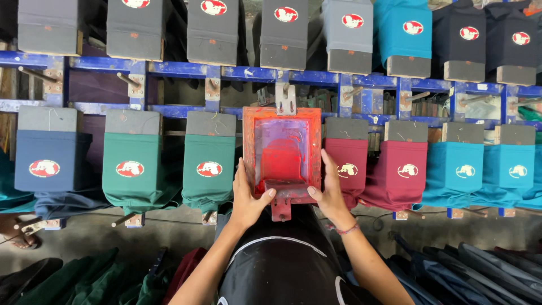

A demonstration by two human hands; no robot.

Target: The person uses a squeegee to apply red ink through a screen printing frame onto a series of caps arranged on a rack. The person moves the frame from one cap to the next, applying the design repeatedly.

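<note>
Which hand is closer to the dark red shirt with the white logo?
Right. The right hand grips the red screen frame on the side next to the dark red shirt, almost touching it. The left hand holds the frame's far side.

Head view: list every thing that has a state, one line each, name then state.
printing screen frame: lying flat on a pallet, wet red ink inside
squeegee: resting at the frame's near edge
left hand: gripping the frame's left side, thumb on the squeegee
right hand: gripping the frame's right side, thumb on the squeegee
green shirts: stretched on pallets, red and white print done
maroon shirts: on pallets, only white print showing
</note>
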